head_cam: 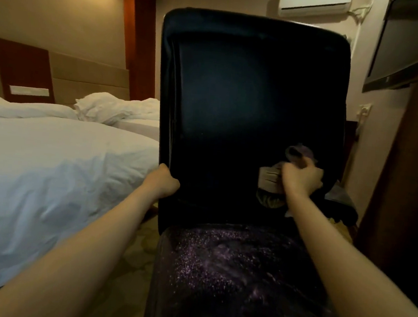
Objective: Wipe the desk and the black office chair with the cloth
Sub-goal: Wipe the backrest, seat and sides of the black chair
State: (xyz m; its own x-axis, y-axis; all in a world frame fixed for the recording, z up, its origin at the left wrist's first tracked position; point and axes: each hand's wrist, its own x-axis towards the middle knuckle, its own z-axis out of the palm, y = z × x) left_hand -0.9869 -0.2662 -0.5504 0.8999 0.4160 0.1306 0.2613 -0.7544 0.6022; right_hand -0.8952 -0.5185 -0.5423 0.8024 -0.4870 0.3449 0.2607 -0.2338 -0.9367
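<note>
Dim, warm light fills a hotel room: a white bed runs along my left with pillows at its head, an air conditioner sits high on the far wall, and a television hangs to the right. Straight ahead stands the black office chair, its backrest facing me. My left hand grips the backrest's left edge, fingers curled round it. My right hand is clenched on the bunched cloth — pressed against the backrest's lower right, just above the seat, whose dark surface shows pale speckles.
</note>
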